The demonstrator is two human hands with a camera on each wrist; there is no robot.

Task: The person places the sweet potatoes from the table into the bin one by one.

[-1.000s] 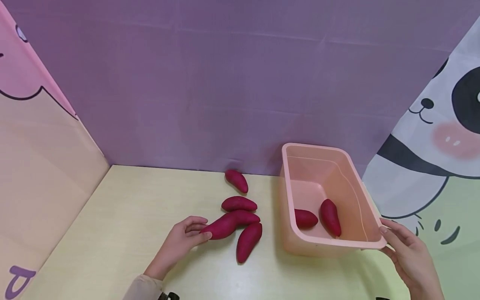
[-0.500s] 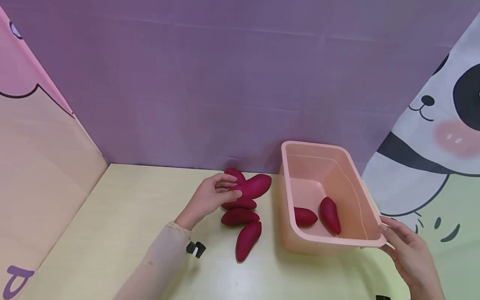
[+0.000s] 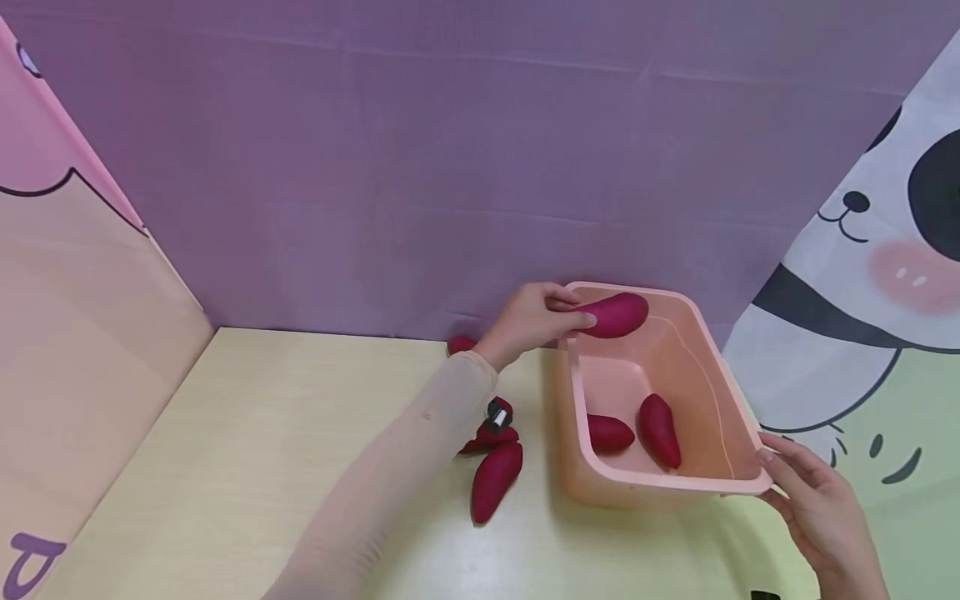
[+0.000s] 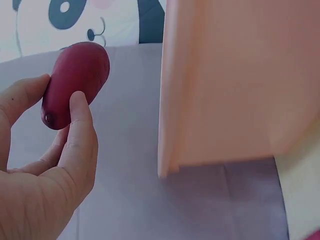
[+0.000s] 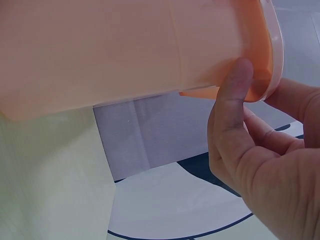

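Your left hand (image 3: 534,321) pinches one red-purple sweet potato (image 3: 615,315) over the pink plastic tub (image 3: 720,392), which already holds two; your right hand (image 3: 813,508) grips its corner.

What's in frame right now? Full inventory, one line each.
Held sweet potato: 1, dark red, over the far end of the bin, pinched at one end.
Sweet potatoes in the bin: 2, dark red, lying on the floor of the bin near its front end.
Sweet potatoes on the table: at least 3 partly visible, dark red, left of the bin, some hidden by the sleeve.
Bin: 1, pink plastic, rectangular, on the table at right.
Table: 1, pale yellow.
Backdrop: purple behind, pink at left, panda print at right.
Left hand: holds the held sweet potato.
Right hand: thumb on the bin's near right corner.
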